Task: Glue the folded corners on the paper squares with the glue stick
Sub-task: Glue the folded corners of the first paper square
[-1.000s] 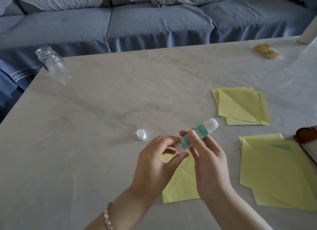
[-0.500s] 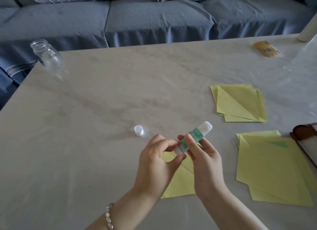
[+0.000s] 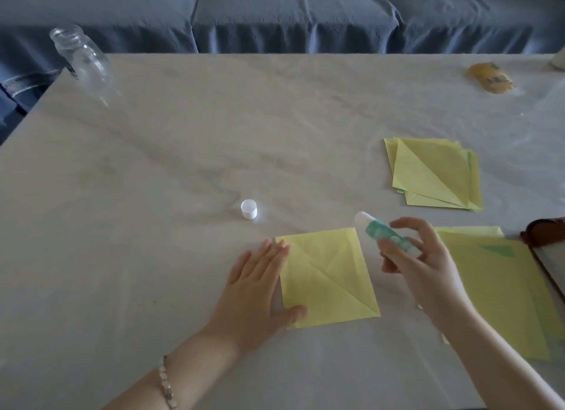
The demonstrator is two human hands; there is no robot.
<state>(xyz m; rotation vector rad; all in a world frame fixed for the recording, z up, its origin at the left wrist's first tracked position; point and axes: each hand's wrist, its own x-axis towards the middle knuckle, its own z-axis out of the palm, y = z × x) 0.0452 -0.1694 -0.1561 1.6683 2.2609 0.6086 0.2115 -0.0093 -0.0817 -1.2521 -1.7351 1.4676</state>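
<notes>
brown object [image 3: 542, 235] cut off at right edge; glue stick [image 3: 382, 231] base hidden in right hand [image 3: 425, 269], fingers curled round it, uncapped tip near the yellow paper square [image 3: 327, 276]'s far corner. left hand [image 3: 256, 290], fingers flat, presses the diagonally creased square on the table [image 3: 153, 195].

Light: was dim and soft.
Glare: pale sheen lay on the table [image 3: 544, 110] at 2 o'clock.
Shadows: were faint.
Focus: was slightly soft throughout.

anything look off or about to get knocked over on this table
Nothing spilled or damaged. The open glass jar sits right at the far left corner of the table, where it could get knocked off. The white cap stands loose, apart from the glue stick in the right hand.
</notes>
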